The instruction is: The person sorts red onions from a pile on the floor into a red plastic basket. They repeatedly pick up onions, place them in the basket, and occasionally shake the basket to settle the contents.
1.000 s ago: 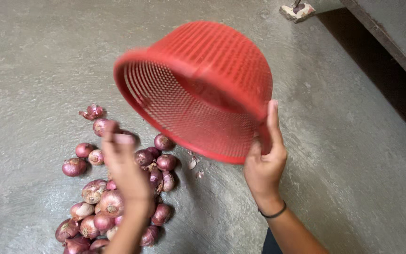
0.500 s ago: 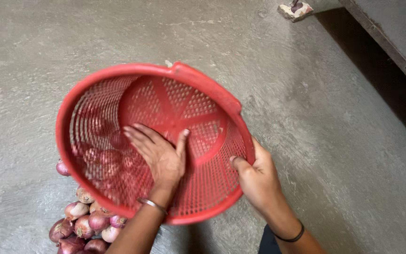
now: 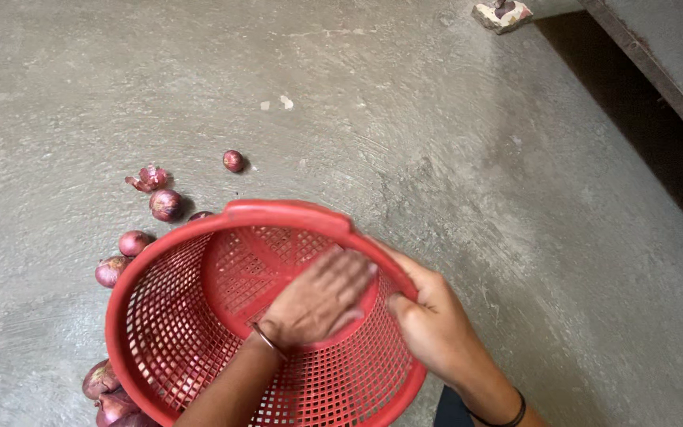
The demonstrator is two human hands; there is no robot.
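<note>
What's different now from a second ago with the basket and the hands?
The red basket came down from mid-air, turned mouth-up, and now sits low over the onions. The left hand went inside it; the right hand kept its rim grip. One small onion now lies apart. The concrete floor is unchanged.

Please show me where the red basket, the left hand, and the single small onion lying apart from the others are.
red basket [image 3: 169, 332]: head view, on the mesh side wall.
left hand [image 3: 322, 300]: head view, on the back of the hand, inside the basket.
small onion [image 3: 233, 160]: head view, on its middle.
</note>
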